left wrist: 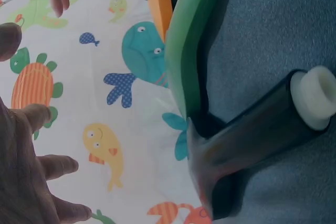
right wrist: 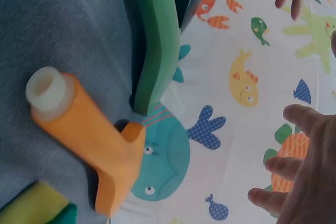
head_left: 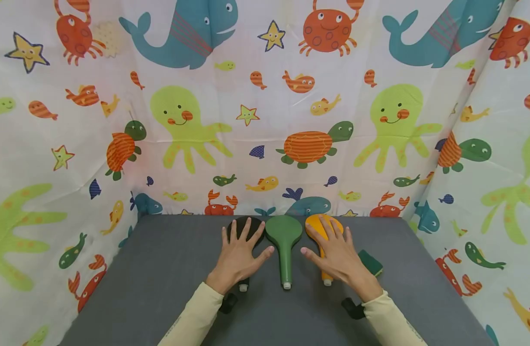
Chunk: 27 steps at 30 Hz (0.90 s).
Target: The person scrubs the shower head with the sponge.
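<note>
Three hand shower heads lie in a row on the grey table, each with a white threaded end towards the near side. The black shower head (left wrist: 247, 145) is on the left, the green one (head_left: 285, 250) in the middle, the orange one (right wrist: 89, 129) on the right. Over the black one hovers my left hand (head_left: 239, 257), fingers spread, partly hiding it. My right hand (head_left: 337, 255) is likewise spread above the orange one, covering part of its head and handle. Both wrist views show the hands apart from the shower heads, holding nothing.
A green and yellow sponge (head_left: 370, 263) lies right of the orange shower head, by my right wrist. Behind the grey table (head_left: 169, 269) hangs a white curtain (head_left: 256, 43) printed with sea animals, which also closes off the left and right sides.
</note>
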Motion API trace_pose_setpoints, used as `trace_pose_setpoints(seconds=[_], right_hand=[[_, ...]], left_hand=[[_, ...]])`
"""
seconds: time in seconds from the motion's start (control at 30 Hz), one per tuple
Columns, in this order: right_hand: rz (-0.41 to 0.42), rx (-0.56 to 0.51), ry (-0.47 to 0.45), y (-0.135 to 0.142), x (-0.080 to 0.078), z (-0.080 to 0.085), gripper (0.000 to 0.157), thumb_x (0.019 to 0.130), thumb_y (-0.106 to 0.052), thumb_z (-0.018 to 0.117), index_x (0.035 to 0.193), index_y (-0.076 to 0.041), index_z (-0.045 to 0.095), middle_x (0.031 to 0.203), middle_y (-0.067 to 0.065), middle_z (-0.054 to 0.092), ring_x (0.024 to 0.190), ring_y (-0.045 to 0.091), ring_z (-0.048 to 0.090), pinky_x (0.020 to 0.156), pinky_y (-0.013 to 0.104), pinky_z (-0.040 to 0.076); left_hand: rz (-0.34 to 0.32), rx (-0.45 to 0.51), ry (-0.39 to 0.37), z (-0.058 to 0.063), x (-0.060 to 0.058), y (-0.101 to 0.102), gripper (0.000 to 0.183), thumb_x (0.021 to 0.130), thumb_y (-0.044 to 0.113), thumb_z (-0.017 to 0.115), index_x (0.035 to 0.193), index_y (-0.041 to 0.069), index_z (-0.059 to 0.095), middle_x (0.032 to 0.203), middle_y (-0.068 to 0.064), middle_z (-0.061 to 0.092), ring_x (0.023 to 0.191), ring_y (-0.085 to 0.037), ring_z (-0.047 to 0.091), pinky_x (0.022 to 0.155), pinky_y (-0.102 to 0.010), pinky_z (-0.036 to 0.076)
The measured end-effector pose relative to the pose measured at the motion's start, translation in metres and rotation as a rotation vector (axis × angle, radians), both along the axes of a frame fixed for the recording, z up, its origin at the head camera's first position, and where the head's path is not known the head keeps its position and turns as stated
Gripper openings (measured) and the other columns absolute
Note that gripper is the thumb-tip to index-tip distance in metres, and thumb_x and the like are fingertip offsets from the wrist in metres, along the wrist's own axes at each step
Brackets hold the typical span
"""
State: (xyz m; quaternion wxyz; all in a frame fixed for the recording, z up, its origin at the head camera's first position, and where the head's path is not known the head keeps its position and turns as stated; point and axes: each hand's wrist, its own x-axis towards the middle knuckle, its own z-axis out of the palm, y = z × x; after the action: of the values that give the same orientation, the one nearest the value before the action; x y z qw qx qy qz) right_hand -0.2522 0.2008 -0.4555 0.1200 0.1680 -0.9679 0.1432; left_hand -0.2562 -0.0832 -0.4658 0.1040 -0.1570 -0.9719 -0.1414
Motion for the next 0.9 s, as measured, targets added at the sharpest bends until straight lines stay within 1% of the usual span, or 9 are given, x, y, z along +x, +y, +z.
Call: trace_pose_setpoints(seconds=[0.2,0.33,0.47,0.63,0.73,0.8,0.9], right_hand=[[-0.030,-0.004,0.002,0.012,0.003,-0.003,0.074,0.091,-0.067,0.048,0.153,-0.027,0.037,0.165,0.011,0.015,0.149,0.041,0.016,0.110,0.076,0.008],[-0.048,0.000,0.023,0.022,0.006,-0.007,0.074,0.092,-0.066,0.049,0.152,-0.026,0.037,0.164,0.013,0.020,0.147,0.044,0.020,0.109,0.076,0.010],[-0.071,0.008,0.035,0.034,0.008,-0.011,0.074,0.091,-0.066,0.050,0.152,-0.027,0.038,0.162,0.015,0.023,0.146,0.045,0.021,0.109,0.076,0.010],[-0.102,0.016,0.018,0.050,0.009,-0.018,0.073,0.092,-0.065,0.049,0.153,-0.027,0.036,0.161,0.017,0.024,0.145,0.046,0.020,0.109,0.076,0.009],[-0.127,0.015,0.003,0.059,0.011,-0.023,0.073,0.092,-0.063,0.051,0.153,-0.025,0.037,0.161,0.018,0.024,0.145,0.047,0.020,0.109,0.077,0.008],[-0.147,0.022,-0.011,0.063,0.012,-0.025,0.074,0.092,-0.064,0.050,0.152,-0.023,0.038,0.160,0.019,0.024,0.145,0.047,0.020,0.109,0.076,0.008],[-0.170,0.030,-0.034,0.070,0.014,-0.027,0.076,0.091,-0.067,0.048,0.152,-0.021,0.039,0.160,0.020,0.024,0.144,0.048,0.020,0.109,0.076,0.007]], left_hand=[[0.007,0.063,0.002,-0.006,0.001,0.002,0.078,0.091,0.075,0.035,0.157,0.036,0.019,0.165,-0.009,0.017,0.149,-0.049,0.009,0.115,-0.070,0.011],[0.012,0.104,0.010,-0.011,0.002,0.003,0.077,0.092,0.071,0.040,0.157,0.033,0.021,0.164,-0.010,0.020,0.150,-0.046,0.012,0.115,-0.068,0.015],[0.002,0.143,0.009,-0.016,0.004,0.008,0.076,0.094,0.067,0.043,0.157,0.030,0.022,0.164,-0.011,0.022,0.151,-0.043,0.014,0.116,-0.066,0.019],[-0.019,0.222,0.019,-0.023,0.005,0.020,0.075,0.095,0.061,0.047,0.157,0.024,0.025,0.162,-0.013,0.026,0.149,-0.043,0.020,0.115,-0.063,0.024],[-0.031,0.281,0.029,-0.026,0.004,0.030,0.074,0.096,0.057,0.050,0.157,0.022,0.027,0.161,-0.014,0.028,0.148,-0.042,0.023,0.115,-0.061,0.027],[-0.037,0.310,0.034,-0.028,0.004,0.036,0.073,0.096,0.055,0.051,0.156,0.020,0.028,0.160,-0.014,0.030,0.148,-0.040,0.025,0.115,-0.060,0.029],[-0.048,0.361,0.021,-0.026,0.005,0.047,0.073,0.096,0.053,0.052,0.156,0.019,0.028,0.160,-0.013,0.031,0.148,-0.037,0.028,0.113,-0.058,0.033]])
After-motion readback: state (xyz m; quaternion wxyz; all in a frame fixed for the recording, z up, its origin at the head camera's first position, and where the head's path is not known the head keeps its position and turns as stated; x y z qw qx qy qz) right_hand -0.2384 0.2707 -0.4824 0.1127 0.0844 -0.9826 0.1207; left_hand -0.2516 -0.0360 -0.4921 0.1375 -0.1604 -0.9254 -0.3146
